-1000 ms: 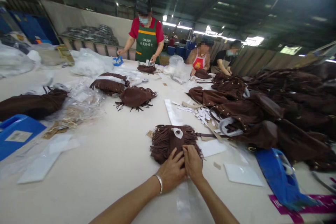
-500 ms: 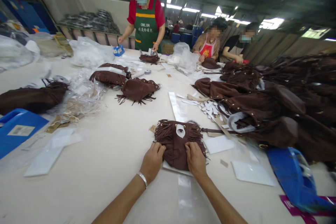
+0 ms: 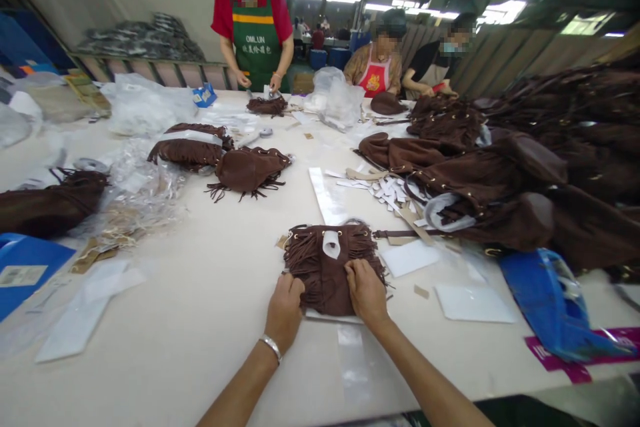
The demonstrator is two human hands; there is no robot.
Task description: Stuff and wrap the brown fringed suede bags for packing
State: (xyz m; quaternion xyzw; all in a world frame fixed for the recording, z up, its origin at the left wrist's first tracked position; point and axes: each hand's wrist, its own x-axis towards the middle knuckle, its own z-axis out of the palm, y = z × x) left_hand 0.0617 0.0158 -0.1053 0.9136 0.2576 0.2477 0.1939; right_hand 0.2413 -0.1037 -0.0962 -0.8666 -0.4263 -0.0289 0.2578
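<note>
A dark brown fringed bag [image 3: 333,287] lies flat on the table before me, its strap running off to the right. White wrapping [image 3: 331,245] covers the fastening at its top middle. My left hand [image 3: 285,307] is closed, its fingers pinched at the lower left edge of the bag. On the right side of the front, my right hand [image 3: 367,290] has its fingers curled onto the bag beside the fringe. A white sheet edge [image 3: 333,315] shows beneath the bag, and a clear plastic strip [image 3: 350,353] lies just below it.
Brown bags [image 3: 500,193] are heaped at right, beside white paper slips [image 3: 393,190] and a blue holder [image 3: 545,300]. More fringed bags [image 3: 250,170] and crumpled plastic [image 3: 143,193] lie at left. A co-worker in a green apron [image 3: 253,47] stands opposite; two others work farther right.
The camera view has shifted, so the scene sits farther left. My left fingers are slightly lower along the bag's edge. The opposite co-worker's hand has moved from the blue box towards a brown bag.
</note>
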